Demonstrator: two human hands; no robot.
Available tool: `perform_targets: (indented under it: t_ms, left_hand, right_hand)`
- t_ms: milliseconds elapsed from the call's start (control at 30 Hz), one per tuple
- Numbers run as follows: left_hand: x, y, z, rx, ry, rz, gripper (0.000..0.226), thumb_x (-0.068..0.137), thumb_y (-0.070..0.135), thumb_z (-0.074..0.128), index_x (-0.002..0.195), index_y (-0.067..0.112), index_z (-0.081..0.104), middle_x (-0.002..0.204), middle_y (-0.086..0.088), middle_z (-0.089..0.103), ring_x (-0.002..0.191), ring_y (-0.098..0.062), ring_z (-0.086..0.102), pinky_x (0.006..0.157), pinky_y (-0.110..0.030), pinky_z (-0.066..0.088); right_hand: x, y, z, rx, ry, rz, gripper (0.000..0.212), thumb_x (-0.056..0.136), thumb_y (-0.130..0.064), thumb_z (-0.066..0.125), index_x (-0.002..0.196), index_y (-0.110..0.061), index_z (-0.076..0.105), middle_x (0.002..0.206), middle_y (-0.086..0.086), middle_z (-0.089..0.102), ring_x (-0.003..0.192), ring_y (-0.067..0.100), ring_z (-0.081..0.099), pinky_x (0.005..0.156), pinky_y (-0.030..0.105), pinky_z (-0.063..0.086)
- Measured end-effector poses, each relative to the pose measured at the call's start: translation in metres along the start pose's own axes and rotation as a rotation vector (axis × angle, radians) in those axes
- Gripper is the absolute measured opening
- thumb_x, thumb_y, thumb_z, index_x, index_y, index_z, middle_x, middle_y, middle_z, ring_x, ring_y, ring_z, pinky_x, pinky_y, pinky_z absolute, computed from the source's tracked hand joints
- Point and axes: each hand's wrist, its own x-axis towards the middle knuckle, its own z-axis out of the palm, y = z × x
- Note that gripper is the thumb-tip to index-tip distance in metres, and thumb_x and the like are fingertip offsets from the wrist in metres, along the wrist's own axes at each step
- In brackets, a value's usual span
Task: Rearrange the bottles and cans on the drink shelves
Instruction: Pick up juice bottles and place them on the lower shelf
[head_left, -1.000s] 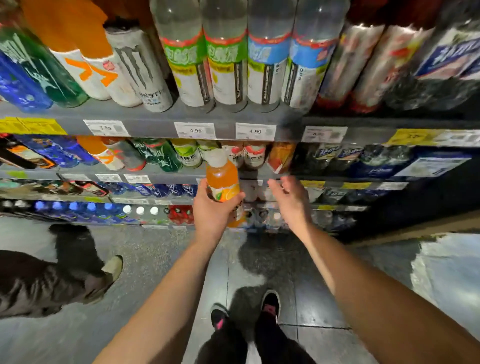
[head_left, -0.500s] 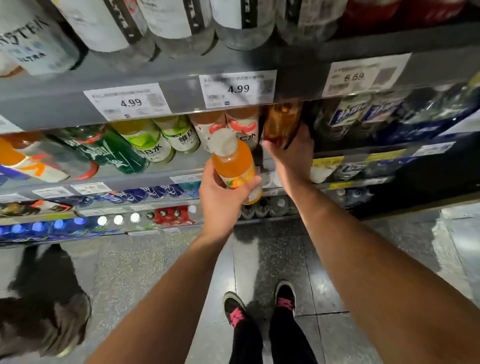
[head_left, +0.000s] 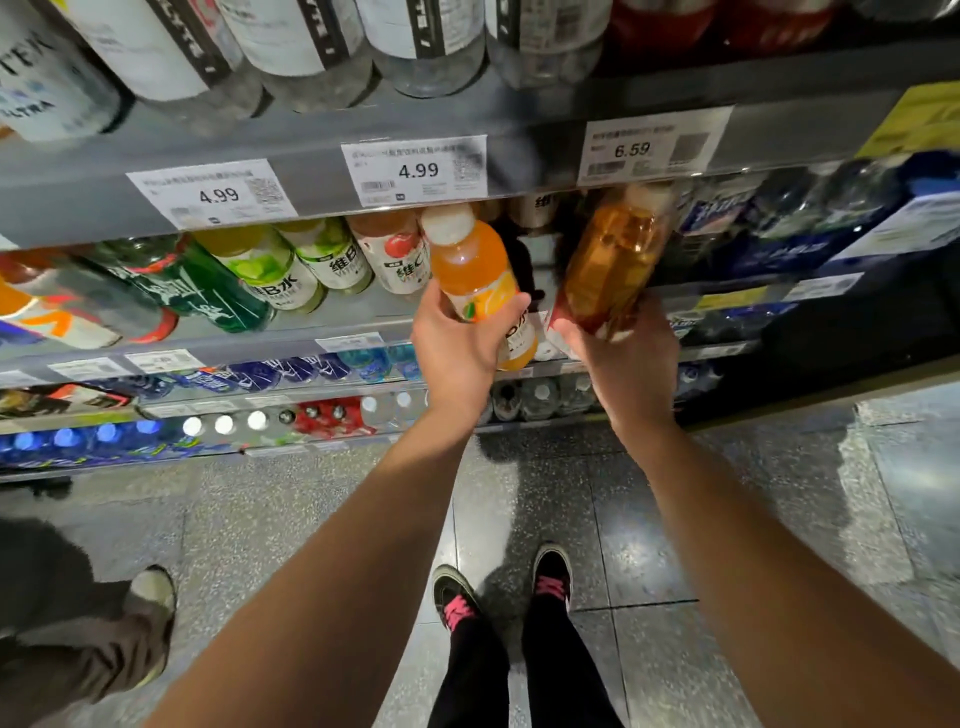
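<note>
My left hand (head_left: 457, 348) grips an orange juice bottle (head_left: 475, 275) round its lower body, white cap up and leaning toward the shelf. My right hand (head_left: 631, 358) is curled under and round an amber bottle (head_left: 610, 265), fingers wrapped about its base, the bottle tilted with its top up near the edge of the shelf above (head_left: 519, 119). Both bottles sit just in front of the middle shelf (head_left: 332, 325), at the gap to the right of the row of vitamin-water bottles (head_left: 317, 260).

The risks, as I judge them: I hold the amber bottle low, so its heavy upper part could tip out of my fingers if I swing it. Its top is close to the price tag (head_left: 652, 143) and the shelf lip, and could knock against them. The two bottles are near each other in a narrow opening; pushing one in could strike the other, or nudge the apple-labelled bottle (head_left: 395, 254) beside the gap and topple the row. Whether there is room deeper in the shelf I cannot tell; it is dark there.
</note>
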Motion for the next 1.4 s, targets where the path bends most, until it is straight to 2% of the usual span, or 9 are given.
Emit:
perform_targets:
  t_ms: [167, 333, 433, 600, 900, 1033, 1167, 1267, 1400]
  left_hand:
    - [0.016, 0.02, 0.033, 0.008, -0.02, 0.03, 0.046, 0.066, 0.015, 0.091, 0.104, 0.005, 0.067, 0.092, -0.006, 0.077, 0.081, -0.018, 0.073, 0.08, -0.035, 0.06]
    - [0.023, 0.03, 0.058, 0.051, 0.041, 0.043, 0.045, 0.068, 0.022, 0.093, 0.096, 0.006, 0.061, 0.084, -0.002, 0.071, 0.067, -0.005, 0.062, 0.066, -0.022, 0.055]
    - [0.026, 0.028, 0.068, 0.112, 0.089, 0.047, 0.05, 0.066, 0.027, 0.094, 0.095, 0.01, 0.058, 0.085, 0.002, 0.068, 0.072, -0.007, 0.063, 0.068, -0.022, 0.053]
    - [0.035, 0.016, 0.079, 0.196, 0.166, 0.047, 0.052, 0.065, 0.033, 0.094, 0.091, 0.016, 0.053, 0.089, 0.0, 0.066, 0.083, -0.02, 0.064, 0.08, -0.035, 0.055]
    - [0.03, 0.013, 0.081, 0.396, 0.239, 0.005, 0.056, 0.064, 0.047, 0.089, 0.099, 0.012, 0.062, 0.09, -0.003, 0.071, 0.084, -0.023, 0.066, 0.079, -0.037, 0.053]
    - [-0.013, 0.022, 0.071, 0.285, 0.23, -0.002, 0.044, 0.083, 0.032, 0.08, 0.114, 0.009, 0.06, 0.106, 0.004, 0.063, 0.087, 0.016, 0.056, 0.077, -0.004, 0.04]
    - [-0.05, 0.04, 0.054, 0.176, -0.128, -0.033, 0.022, 0.095, 0.041, 0.065, 0.098, 0.019, 0.065, 0.091, 0.007, 0.07, 0.082, 0.006, 0.064, 0.078, -0.021, 0.052]
    - [-0.067, 0.067, 0.037, 0.275, -0.412, -0.017, 0.058, 0.075, 0.062, 0.075, 0.118, 0.026, 0.059, 0.11, 0.006, 0.07, 0.099, -0.006, 0.067, 0.087, -0.028, 0.055]
    - [-0.087, 0.108, 0.021, 0.353, -0.472, 0.091, 0.08, 0.06, 0.054, 0.089, 0.124, 0.033, 0.047, 0.117, 0.008, 0.063, 0.104, -0.006, 0.063, 0.094, -0.03, 0.053]
  right_hand:
    - [-0.017, 0.014, -0.021, 0.079, -0.079, 0.07, 0.059, 0.057, -0.054, 0.082, 0.103, -0.024, 0.06, 0.092, -0.009, 0.071, 0.082, 0.011, 0.068, 0.074, 0.024, 0.053]
    - [-0.021, 0.014, -0.02, 0.14, -0.05, 0.022, 0.045, 0.065, -0.044, 0.087, 0.095, -0.018, 0.064, 0.082, -0.016, 0.068, 0.074, -0.006, 0.065, 0.067, 0.0, 0.041]
    - [-0.02, 0.011, -0.019, 0.238, -0.045, -0.004, 0.037, 0.072, -0.027, 0.089, 0.095, -0.013, 0.066, 0.082, -0.014, 0.069, 0.074, -0.015, 0.064, 0.07, 0.0, 0.041]
    - [-0.014, 0.019, -0.014, 0.325, -0.099, 0.039, 0.038, 0.075, -0.025, 0.088, 0.099, -0.008, 0.063, 0.09, -0.004, 0.074, 0.081, -0.001, 0.07, 0.078, 0.016, 0.054]
    - [-0.014, 0.024, -0.025, 0.357, -0.184, 0.078, 0.042, 0.072, -0.026, 0.089, 0.102, -0.016, 0.061, 0.087, -0.002, 0.073, 0.074, 0.005, 0.07, 0.066, 0.011, 0.051]
    - [-0.021, 0.02, -0.035, 0.302, -0.244, 0.125, 0.047, 0.072, -0.037, 0.089, 0.106, -0.018, 0.063, 0.088, -0.002, 0.074, 0.077, 0.011, 0.072, 0.068, 0.019, 0.056]
    - [-0.041, 0.015, -0.044, 0.172, -0.234, 0.063, 0.039, 0.077, -0.051, 0.078, 0.099, -0.021, 0.069, 0.089, -0.002, 0.071, 0.072, 0.009, 0.065, 0.068, 0.009, 0.048]
    - [-0.052, -0.009, -0.061, 0.118, -0.266, 0.164, 0.042, 0.077, -0.038, 0.082, 0.106, -0.016, 0.062, 0.089, -0.002, 0.071, 0.076, 0.011, 0.067, 0.065, 0.017, 0.047]
    - [-0.068, -0.047, -0.087, 0.019, -0.195, 0.075, 0.044, 0.07, -0.029, 0.087, 0.102, -0.014, 0.061, 0.084, -0.004, 0.07, 0.071, 0.009, 0.065, 0.054, 0.009, 0.038]
